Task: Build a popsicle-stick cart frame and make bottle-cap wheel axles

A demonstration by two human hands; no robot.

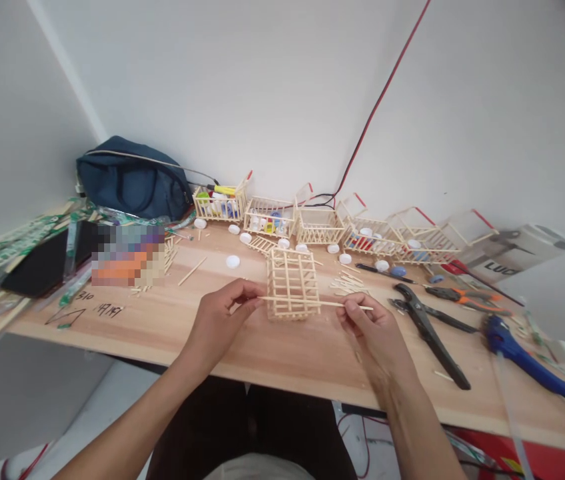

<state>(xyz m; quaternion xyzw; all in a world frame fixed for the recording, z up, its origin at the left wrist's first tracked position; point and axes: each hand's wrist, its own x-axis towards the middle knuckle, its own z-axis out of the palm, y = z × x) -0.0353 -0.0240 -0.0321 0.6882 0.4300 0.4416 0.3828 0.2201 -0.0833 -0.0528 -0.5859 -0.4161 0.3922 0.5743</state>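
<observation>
One thin wooden stick crosses over the near part of a stick-built lattice frame; I pinch its left end with my left hand, left of the frame, and its other side with my right hand, right of the frame, beyond which lies a blue glue gun

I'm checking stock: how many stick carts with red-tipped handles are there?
5, in a row, left to right: first cart beside the blue bag, second cart, third cart, fourth cart, fifth cart nearest the box.
</observation>
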